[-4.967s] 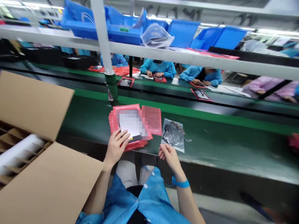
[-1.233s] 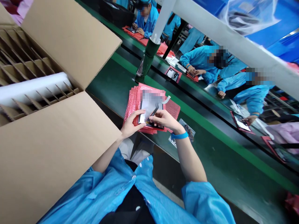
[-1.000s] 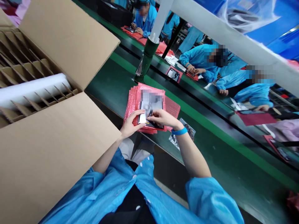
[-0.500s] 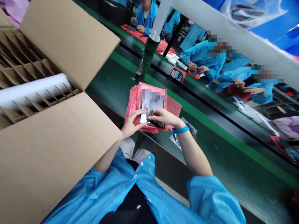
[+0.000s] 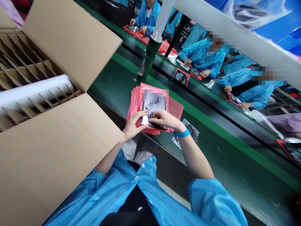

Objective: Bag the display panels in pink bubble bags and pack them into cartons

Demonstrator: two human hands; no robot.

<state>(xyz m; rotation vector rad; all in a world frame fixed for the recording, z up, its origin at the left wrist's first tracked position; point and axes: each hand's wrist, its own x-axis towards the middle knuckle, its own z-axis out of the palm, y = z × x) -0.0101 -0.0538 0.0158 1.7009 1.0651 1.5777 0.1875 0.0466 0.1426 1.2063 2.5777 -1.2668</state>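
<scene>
Presently, left hand (image 5: 134,125) spread, bracing the flat panel (image 5: 158,106); right hand (image 5: 166,119) bunched over its face — can't tell if pinching. Panel lies atop pink bubble-wrap stack (image 5: 134,106) — uneven pressing could skid it.

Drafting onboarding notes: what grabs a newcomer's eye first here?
Probably the open cardboard box, filling the left side. Next, mid-picture, the left hand and right hand on a dark-edged panel atop pink bubble wrap. Then the blue-coated co-workers across the green bench, upper right.
</scene>
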